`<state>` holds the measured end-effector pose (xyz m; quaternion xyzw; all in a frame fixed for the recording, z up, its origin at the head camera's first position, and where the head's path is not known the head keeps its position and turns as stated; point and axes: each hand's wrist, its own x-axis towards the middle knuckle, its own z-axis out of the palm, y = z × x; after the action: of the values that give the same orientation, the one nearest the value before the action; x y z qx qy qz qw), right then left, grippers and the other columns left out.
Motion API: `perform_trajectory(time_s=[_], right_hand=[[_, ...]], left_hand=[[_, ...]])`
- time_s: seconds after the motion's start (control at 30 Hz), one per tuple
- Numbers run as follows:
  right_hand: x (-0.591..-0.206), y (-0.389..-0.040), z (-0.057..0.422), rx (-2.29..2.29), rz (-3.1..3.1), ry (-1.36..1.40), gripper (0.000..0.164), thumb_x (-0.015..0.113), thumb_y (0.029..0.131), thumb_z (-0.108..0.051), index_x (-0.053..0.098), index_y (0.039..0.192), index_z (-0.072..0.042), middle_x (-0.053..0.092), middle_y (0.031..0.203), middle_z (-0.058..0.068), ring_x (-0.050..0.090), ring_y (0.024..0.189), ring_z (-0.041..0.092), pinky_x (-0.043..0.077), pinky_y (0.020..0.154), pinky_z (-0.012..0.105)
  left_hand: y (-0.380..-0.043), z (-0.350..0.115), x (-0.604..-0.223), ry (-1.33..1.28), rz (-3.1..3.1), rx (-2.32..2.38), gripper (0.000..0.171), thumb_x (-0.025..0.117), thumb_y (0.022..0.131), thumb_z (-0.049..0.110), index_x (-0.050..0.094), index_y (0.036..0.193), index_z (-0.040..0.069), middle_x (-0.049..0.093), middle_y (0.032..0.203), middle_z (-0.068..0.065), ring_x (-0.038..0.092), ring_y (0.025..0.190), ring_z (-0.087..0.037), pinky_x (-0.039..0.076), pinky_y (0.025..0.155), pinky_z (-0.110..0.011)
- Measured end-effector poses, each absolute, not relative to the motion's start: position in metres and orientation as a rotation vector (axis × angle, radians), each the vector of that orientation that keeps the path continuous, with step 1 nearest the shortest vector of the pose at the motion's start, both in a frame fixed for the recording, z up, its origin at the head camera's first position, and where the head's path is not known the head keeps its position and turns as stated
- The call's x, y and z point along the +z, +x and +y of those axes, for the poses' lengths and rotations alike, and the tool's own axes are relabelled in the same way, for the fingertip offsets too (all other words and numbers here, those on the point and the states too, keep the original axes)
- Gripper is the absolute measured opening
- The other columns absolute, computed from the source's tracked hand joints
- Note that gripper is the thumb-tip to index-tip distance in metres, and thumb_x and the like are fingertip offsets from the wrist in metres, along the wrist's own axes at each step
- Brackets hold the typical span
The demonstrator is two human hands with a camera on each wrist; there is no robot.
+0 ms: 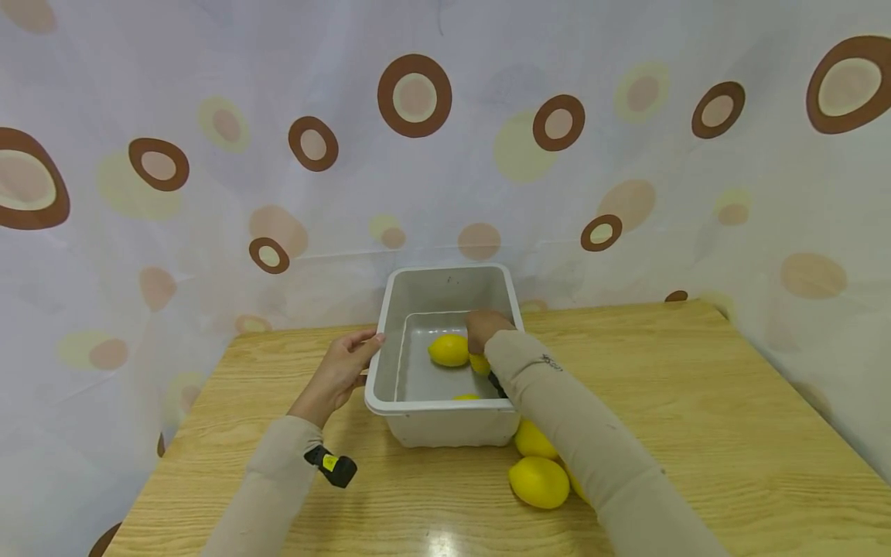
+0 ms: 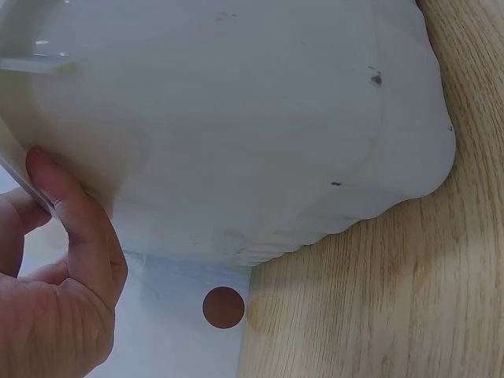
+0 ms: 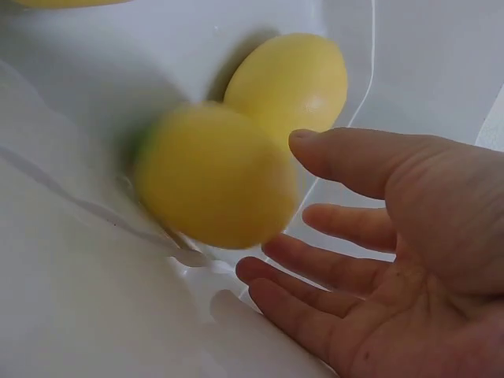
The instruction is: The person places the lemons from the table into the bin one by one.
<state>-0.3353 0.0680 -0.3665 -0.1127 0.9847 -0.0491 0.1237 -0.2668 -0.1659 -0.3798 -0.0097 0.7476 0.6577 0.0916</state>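
Note:
A light grey plastic bin (image 1: 445,425) stands on the table with lemons inside. My left hand (image 1: 341,370) grips its left rim, thumb on top and fingers beneath. Inside the bin, my right hand (image 3: 417,260) has its fingers extended and spread. A motion-blurred lemon (image 3: 216,177) is just off those fingertips, near the bin wall. Behind it in the right wrist view lies another lemon (image 3: 291,83) on the bin floor. The head view shows a lemon (image 1: 448,350) left of the right hand and part of a further lemon (image 1: 466,398) behind the front rim.
Outside the bin's front right corner, several lemons (image 1: 539,482) lie on the wooden table (image 1: 696,402), some partly hidden by my right sleeve (image 1: 592,433). A patterned cloth (image 1: 445,193) with brown rings hangs behind the table and along its sides.

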Motion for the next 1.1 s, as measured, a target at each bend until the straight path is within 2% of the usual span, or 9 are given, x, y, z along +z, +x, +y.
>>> perform_trajectory(time_s=[0.13,0.4,0.7,0.87,1.1], right_hand=[[-0.3666,-0.3367,0.0678,-0.173,2.852,-0.304,0.023,0.066,0.084,-0.006,0.066,0.107,-0.001,0.065,0.106,0.012,0.054,0.088,0.024,0.048,0.082,0.037],[-0.3682,-0.3379,0.0691,-0.155,2.848,-0.322,0.023,0.067,0.083,-0.007,0.066,0.105,-0.001,0.065,0.106,0.013,0.053,0.086,0.025,0.046,0.075,0.034],[-0.3643,-0.3329,0.0688,-0.172,2.840,-0.321,0.031,0.066,0.084,-0.009,0.064,0.114,-0.001,0.063,0.115,0.015,0.053,0.091,0.026,0.046,0.083,0.038],[-0.3603,-0.3294,0.0680,-0.168,2.842,-0.333,0.027,0.066,0.084,-0.009,0.065,0.109,0.000,0.064,0.111,0.015,0.053,0.089,0.026,0.047,0.081,0.037],[-0.3625,-0.3329,0.0676,-0.217,2.834,-0.318,0.028,0.066,0.085,-0.011,0.065,0.111,-0.001,0.065,0.109,0.013,0.054,0.088,0.026,0.046,0.078,0.036]], left_hand=[[-0.2668,-0.1655,-0.3790,-0.042,2.215,1.960,0.051,0.052,0.100,0.028,0.041,0.142,0.001,0.052,0.132,-0.023,0.061,0.108,-0.026,0.055,0.078,-0.036],[-0.2663,-0.1642,-0.3786,-0.046,2.213,1.966,0.050,0.052,0.100,0.027,0.043,0.141,0.001,0.053,0.131,-0.023,0.062,0.106,-0.026,0.055,0.077,-0.036],[-0.2670,-0.1643,-0.3798,-0.047,2.212,1.971,0.049,0.052,0.100,0.027,0.043,0.141,0.001,0.053,0.131,-0.023,0.061,0.108,-0.028,0.055,0.078,-0.036],[-0.2661,-0.1646,-0.3791,-0.036,2.209,1.966,0.051,0.051,0.100,0.028,0.041,0.142,0.000,0.052,0.132,-0.024,0.059,0.112,-0.031,0.055,0.080,-0.037],[-0.2665,-0.1654,-0.3800,-0.058,2.221,1.955,0.046,0.052,0.100,0.027,0.045,0.139,0.003,0.055,0.129,-0.021,0.062,0.104,-0.024,0.055,0.079,-0.037]])
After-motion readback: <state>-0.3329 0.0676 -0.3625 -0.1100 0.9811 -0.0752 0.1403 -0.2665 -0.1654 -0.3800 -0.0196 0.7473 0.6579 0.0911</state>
